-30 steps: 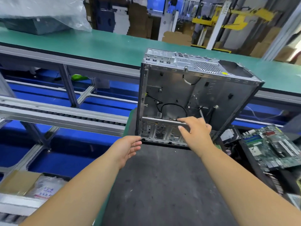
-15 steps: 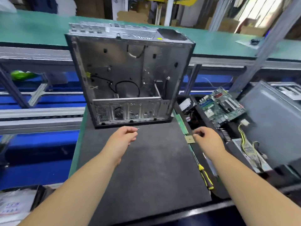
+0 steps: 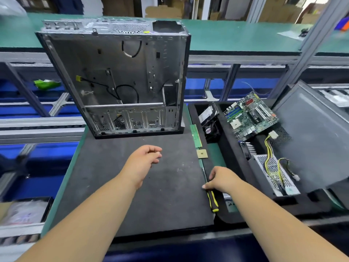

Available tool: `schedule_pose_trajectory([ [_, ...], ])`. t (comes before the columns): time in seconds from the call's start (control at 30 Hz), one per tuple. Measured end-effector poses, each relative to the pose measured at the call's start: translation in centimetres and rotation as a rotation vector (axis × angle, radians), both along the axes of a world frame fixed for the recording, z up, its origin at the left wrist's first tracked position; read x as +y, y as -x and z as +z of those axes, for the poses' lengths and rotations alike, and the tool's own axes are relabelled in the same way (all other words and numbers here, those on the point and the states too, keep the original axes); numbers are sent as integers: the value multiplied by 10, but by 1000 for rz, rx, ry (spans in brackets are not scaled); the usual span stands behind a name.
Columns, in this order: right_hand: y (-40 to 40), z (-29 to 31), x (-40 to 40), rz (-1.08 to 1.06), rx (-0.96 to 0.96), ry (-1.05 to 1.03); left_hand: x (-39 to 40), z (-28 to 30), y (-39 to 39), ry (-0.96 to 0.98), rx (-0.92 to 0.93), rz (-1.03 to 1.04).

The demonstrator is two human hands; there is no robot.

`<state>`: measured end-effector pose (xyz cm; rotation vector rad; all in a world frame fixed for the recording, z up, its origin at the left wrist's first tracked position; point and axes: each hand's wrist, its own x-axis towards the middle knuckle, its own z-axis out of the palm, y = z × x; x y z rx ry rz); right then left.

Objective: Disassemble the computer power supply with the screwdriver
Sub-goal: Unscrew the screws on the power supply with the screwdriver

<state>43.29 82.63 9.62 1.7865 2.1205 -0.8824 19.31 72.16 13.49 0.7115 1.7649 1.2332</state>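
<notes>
The silver perforated power supply (image 3: 273,173), with yellow cables on it, lies in the black foam tray (image 3: 234,214) at the right. A black and yellow screwdriver (image 3: 212,202) lies along the right edge of the dark mat (image 3: 132,195). My right hand (image 3: 223,179) curls its fingers and thumb round the top of the handle. My left hand (image 3: 144,159) hovers over the middle of the mat, fingers loosely curled, nothing visible in them. The open, emptied computer case (image 3: 117,78) stands upright at the mat's far end.
A green motherboard (image 3: 251,115), a drive and a small fan sit in the tray's far part. A memory stick (image 3: 195,136) and a CPU chip (image 3: 202,154) lie beside the mat. A grey side panel (image 3: 311,140) leans at the right. Conveyor rails run on the left.
My right hand let go of the case, swung right and came down onto the screwdriver handle. My left hand drew back from the case's lower edge. The view turned right.
</notes>
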Motion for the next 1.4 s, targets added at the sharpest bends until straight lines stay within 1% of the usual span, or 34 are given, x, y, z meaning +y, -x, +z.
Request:
schedule_pose_trajectory([
  [0.27, -5, -3, 5, 90, 14, 18, 6, 0, -34, 40, 22, 2],
  [0.47, -10, -8, 8, 127, 36, -6, 11, -8, -51, 81, 47, -48],
  [0.57, -24, -1, 17, 79, 136, -3, 20, -10, -63, 101, 71, -89],
  [0.7, -67, 18, 36, -47, 219, -145, 40, -7, -90, 96, 87, -145],
  [0.77, -93, 26, 45, -99, 204, -290, 52, -6, -110, 83, 84, -174],
  [0.83, -119, 29, 51, -121, 96, -511, 63, -5, -131, 70, 75, -205],
  [0.87, -131, 29, 53, -143, 17, -589, 68, -5, -142, 67, 71, -224],
  [0.9, -141, 28, 54, -182, -56, -619, 73, -5, -152, 68, 69, -243],
  [0.93, -151, 26, 56, -231, -107, -604, 77, -4, -162, 69, 68, -260],
  [1.0, -166, 21, 60, -303, -151, -497, 83, -2, -178, 69, 70, -284],
  [1.07, -175, 14, 66, -321, -171, -368, 89, 0, -190, 67, 78, -295],
  [1.17, -181, 3, 74, -311, -176, -236, 93, 4, -201, 65, 82, -284],
  [1.3, -176, -7, 81, -275, -151, -134, 94, 8, -205, 71, 99, -264],
  [1.4, -171, -11, 82, -278, -137, -123, 92, 11, -205, 75, 116, -248],
])
